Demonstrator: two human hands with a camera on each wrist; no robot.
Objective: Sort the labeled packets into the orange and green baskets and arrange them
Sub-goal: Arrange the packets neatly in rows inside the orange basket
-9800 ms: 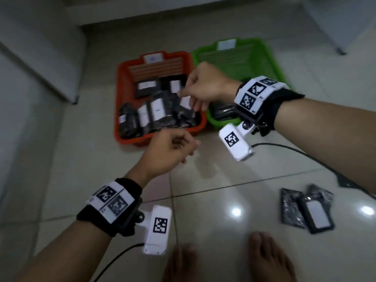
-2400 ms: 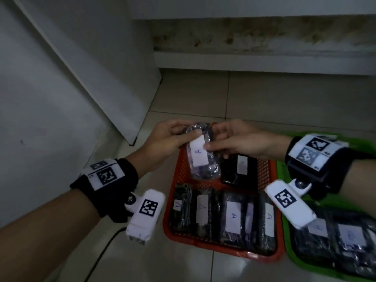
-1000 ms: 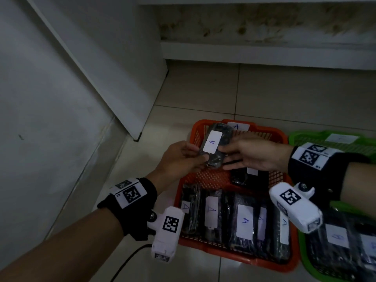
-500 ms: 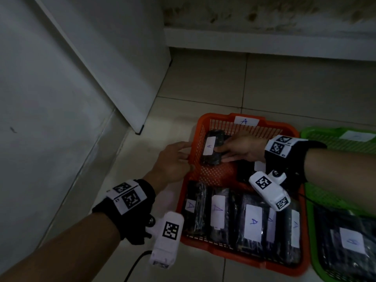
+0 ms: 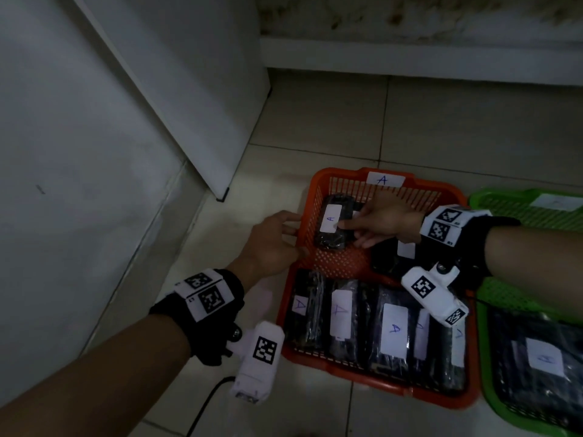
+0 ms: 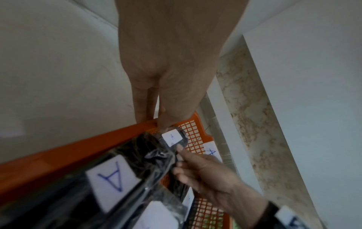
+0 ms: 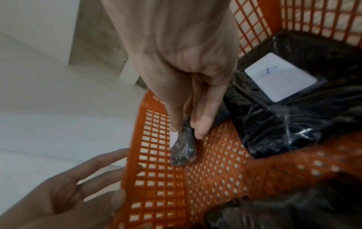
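While my right hand (image 5: 383,222) pinches the A packet (image 5: 332,227) down in the orange basket's (image 5: 318,184) far-left corner, my left hand (image 5: 271,244) rests open-fingered on the rim. Placing step, I reckon; next: let go, square it beside its neighbor.

bare forearms, no sleeves. black wristband (image 5: 217,316) lower left, another (image 5: 473,244) at right, each with white square-coded tags and a white camera block; black cable (image 5: 205,405) below.
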